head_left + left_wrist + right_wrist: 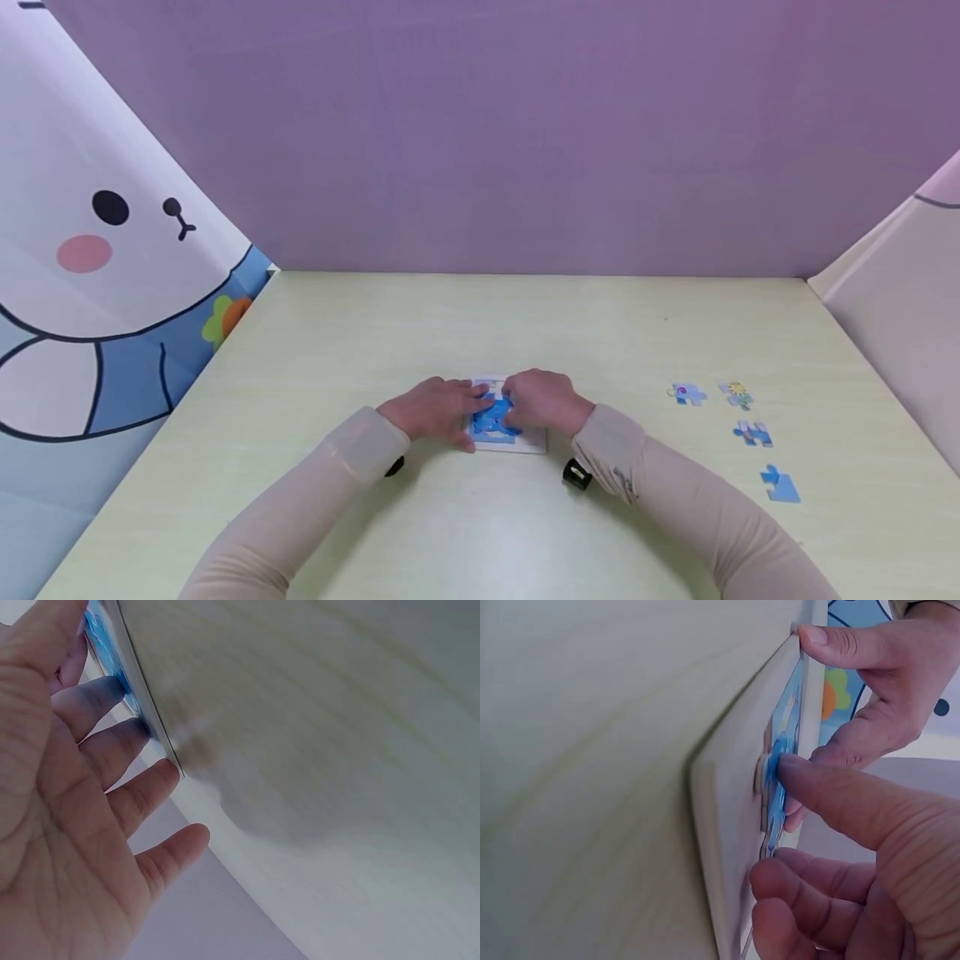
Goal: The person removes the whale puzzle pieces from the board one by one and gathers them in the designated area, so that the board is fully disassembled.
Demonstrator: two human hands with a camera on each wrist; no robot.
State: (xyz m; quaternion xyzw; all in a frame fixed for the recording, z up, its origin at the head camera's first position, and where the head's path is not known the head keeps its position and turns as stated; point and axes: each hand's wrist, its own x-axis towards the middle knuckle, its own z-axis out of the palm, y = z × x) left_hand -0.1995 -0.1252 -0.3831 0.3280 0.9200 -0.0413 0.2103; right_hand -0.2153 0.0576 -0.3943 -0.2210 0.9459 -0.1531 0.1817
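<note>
A small pale puzzle board [532,442] lies on the table with blue puzzle pieces [491,425] filling its left and middle part. My left hand [435,410] rests at its left side with fingers spread, some of them over the pieces and the thumb by the near left corner. From the right, my right hand [546,402] reaches over the board. In the right wrist view, its thumb and curled fingers pinch a blue puzzle piece [771,774], which stands slightly proud of the board. The board's right strip is bare.
On the table to the right lie several loose puzzle pieces: a purple-blue one [687,394], one with a yellow sun [737,395], a mixed blue one [753,433] and a plain blue one [783,485]. A purple curtain [525,150] hangs behind the table.
</note>
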